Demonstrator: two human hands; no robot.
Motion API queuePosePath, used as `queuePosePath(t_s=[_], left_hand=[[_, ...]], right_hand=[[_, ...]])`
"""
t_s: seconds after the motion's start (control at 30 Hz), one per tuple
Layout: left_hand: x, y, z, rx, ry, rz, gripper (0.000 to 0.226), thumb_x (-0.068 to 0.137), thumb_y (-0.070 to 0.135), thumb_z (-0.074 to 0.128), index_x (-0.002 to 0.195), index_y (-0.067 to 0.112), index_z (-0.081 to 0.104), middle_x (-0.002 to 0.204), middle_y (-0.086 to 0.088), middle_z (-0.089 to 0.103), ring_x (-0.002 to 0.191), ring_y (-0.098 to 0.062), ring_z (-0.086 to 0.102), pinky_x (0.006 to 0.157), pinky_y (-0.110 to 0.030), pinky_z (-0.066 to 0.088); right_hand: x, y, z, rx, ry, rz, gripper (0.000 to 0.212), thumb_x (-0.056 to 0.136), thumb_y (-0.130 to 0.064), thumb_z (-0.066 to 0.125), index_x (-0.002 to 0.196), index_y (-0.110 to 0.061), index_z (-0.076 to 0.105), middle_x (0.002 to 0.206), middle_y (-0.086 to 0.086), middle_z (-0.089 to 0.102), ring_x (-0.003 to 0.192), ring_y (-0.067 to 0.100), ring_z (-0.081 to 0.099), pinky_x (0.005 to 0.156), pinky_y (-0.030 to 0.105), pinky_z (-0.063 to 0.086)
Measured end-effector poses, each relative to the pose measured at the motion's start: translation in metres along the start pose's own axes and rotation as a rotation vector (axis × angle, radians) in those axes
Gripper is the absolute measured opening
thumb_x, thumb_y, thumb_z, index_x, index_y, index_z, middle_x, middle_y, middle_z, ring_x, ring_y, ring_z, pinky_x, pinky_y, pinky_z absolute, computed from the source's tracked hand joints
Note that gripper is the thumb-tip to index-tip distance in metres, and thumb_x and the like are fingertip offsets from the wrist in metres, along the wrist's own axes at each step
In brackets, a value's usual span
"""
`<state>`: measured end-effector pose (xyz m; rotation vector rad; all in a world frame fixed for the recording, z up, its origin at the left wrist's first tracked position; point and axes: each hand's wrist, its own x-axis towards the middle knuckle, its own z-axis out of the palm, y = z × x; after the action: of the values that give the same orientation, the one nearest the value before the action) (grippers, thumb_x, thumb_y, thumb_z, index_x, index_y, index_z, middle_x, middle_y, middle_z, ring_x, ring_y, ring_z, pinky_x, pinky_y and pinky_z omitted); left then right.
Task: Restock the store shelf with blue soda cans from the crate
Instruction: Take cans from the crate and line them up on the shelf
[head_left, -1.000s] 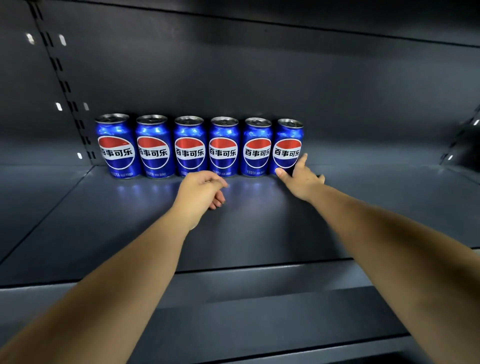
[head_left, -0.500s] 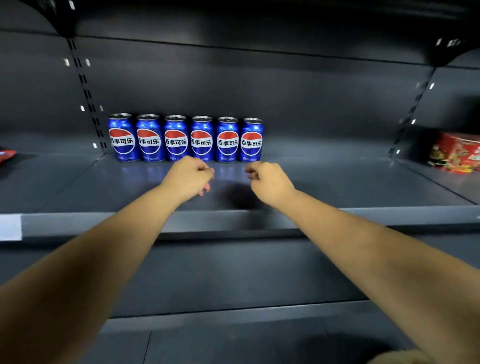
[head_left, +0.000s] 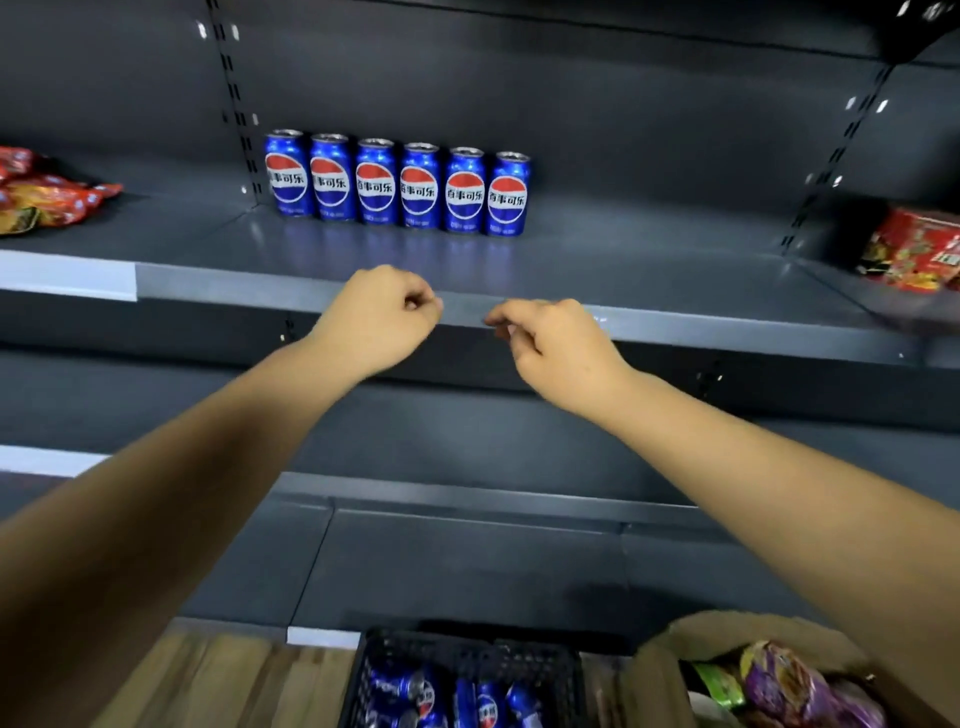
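Here, six blue Pepsi cans (head_left: 397, 184) stand upright in a touching row at the back of a dark grey metal store shelf (head_left: 675, 270), near its left upright, red-white-blue logos facing forward. Both bare arms reach forward from the bottom corners. The left hand (head_left: 382, 317) and right hand (head_left: 556, 343) hover side by side, close but apart, in front of the shelf's front edge, well short of the cans. Each hand's fingers are loosely curled inward and hold nothing. At the bottom centre, a black plastic crate (head_left: 467, 660) sits on a wooden floor (head_left: 223, 680) and holds more blue cans lying on their sides. Just right of it is a brown bag (head_left: 691, 639) of colourful snack packets. Red snack bags (head_left: 47, 195) lie on the shelf's far left, and a red package (head_left: 914, 247) on its far right.
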<state>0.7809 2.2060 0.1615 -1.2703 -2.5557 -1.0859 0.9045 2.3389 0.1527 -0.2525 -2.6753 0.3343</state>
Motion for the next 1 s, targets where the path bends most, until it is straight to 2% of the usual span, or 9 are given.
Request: queuePosePath(t_s=[0.1, 0.2, 0.27, 0.33, 0.43, 0.57, 0.77, 0.87, 1.0], left_hand=[[-0.026, -0.008, 0.001, 0.001, -0.038, 0.001, 0.017, 0.092, 0.017, 0.053, 0.091, 0.009, 0.068, 0.078, -0.008, 0.068, 0.066, -0.017, 0.056, 0.07, -0.027, 0.044], [-0.047, -0.019, 0.003, 0.094, -0.091, 0.048, 0.018, 0.092, 0.02, 0.051, 0.091, 0.014, 0.068, 0.058, 0.006, 0.054, 0.053, -0.01, 0.046, 0.063, -0.027, 0.039], [-0.057, -0.028, 0.006, 0.165, -0.125, 0.096, 0.02, 0.093, 0.023, 0.05, 0.093, 0.016, 0.068, 0.059, 0.007, 0.053, 0.061, -0.018, 0.051, 0.067, -0.03, 0.044], [-0.065, -0.039, 0.01, 0.217, -0.158, 0.137, 0.022, 0.093, 0.025, 0.047, 0.097, 0.016, 0.067, 0.073, 0.003, 0.057, 0.075, -0.024, 0.056, 0.073, -0.031, 0.045], [-0.081, -0.06, 0.024, 0.241, -0.203, 0.169, 0.023, 0.094, 0.026, 0.044, 0.097, 0.017, 0.065, 0.074, 0.006, 0.051, 0.077, -0.021, 0.052, 0.071, -0.031, 0.041], [-0.106, -0.088, 0.051, 0.294, -0.323, 0.175, 0.025, 0.094, 0.026, 0.041, 0.1, 0.018, 0.063, 0.093, -0.001, 0.065, 0.09, -0.028, 0.059, 0.073, -0.033, 0.044], [-0.141, -0.122, 0.099, 0.352, -0.466, 0.17, 0.025, 0.094, 0.028, 0.04, 0.1, 0.017, 0.062, 0.101, -0.002, 0.066, 0.092, -0.027, 0.06, 0.07, -0.03, 0.044], [-0.16, -0.135, 0.134, 0.351, -0.549, 0.162, 0.025, 0.095, 0.029, 0.039, 0.102, 0.018, 0.061, 0.104, -0.001, 0.067, 0.092, -0.026, 0.061, 0.069, -0.03, 0.043], [-0.185, -0.159, 0.191, 0.335, -0.641, 0.071, 0.025, 0.094, 0.028, 0.042, 0.102, 0.019, 0.063, 0.102, -0.003, 0.067, 0.093, -0.026, 0.061, 0.072, -0.029, 0.045]], right_hand=[[-0.023, -0.002, 0.007, -0.046, -0.037, -0.071, 0.038, 0.085, -0.004, 0.04, 0.112, -0.007, 0.067, 0.11, 0.012, 0.069, 0.1, 0.033, 0.064, 0.086, 0.041, 0.05], [-0.04, -0.007, 0.021, -0.098, -0.11, -0.147, 0.045, 0.074, -0.007, 0.036, 0.103, -0.004, 0.07, 0.097, 0.015, 0.071, 0.083, 0.037, 0.067, 0.073, 0.045, 0.055], [-0.047, -0.008, 0.035, -0.133, -0.172, -0.156, 0.046, 0.072, -0.005, 0.036, 0.103, -0.003, 0.07, 0.094, 0.015, 0.071, 0.078, 0.037, 0.067, 0.067, 0.045, 0.056], [-0.052, -0.011, 0.051, -0.156, -0.219, -0.124, 0.046, 0.078, -0.003, 0.036, 0.113, -0.006, 0.066, 0.105, 0.013, 0.069, 0.089, 0.036, 0.065, 0.075, 0.044, 0.053], [-0.061, -0.02, 0.073, -0.163, -0.339, -0.064, 0.045, 0.087, -0.002, 0.039, 0.127, -0.014, 0.057, 0.122, 0.006, 0.062, 0.104, 0.031, 0.06, 0.086, 0.041, 0.047], [-0.079, -0.032, 0.103, -0.146, -0.396, -0.018, 0.044, 0.09, -0.005, 0.039, 0.13, -0.016, 0.055, 0.123, 0.005, 0.06, 0.106, 0.031, 0.058, 0.084, 0.039, 0.047], [-0.115, -0.022, 0.144, -0.064, -0.46, -0.002, 0.044, 0.086, -0.001, 0.043, 0.126, -0.012, 0.059, 0.121, 0.008, 0.063, 0.106, 0.031, 0.06, 0.085, 0.038, 0.047], [-0.136, -0.001, 0.171, -0.019, -0.488, 0.027, 0.043, 0.086, -0.001, 0.044, 0.125, -0.012, 0.06, 0.122, 0.008, 0.063, 0.106, 0.03, 0.061, 0.087, 0.041, 0.049], [-0.176, 0.032, 0.224, -0.006, -0.604, 0.088, 0.042, 0.09, -0.003, 0.043, 0.128, -0.015, 0.057, 0.122, 0.005, 0.062, 0.107, 0.028, 0.059, 0.089, 0.04, 0.048]])
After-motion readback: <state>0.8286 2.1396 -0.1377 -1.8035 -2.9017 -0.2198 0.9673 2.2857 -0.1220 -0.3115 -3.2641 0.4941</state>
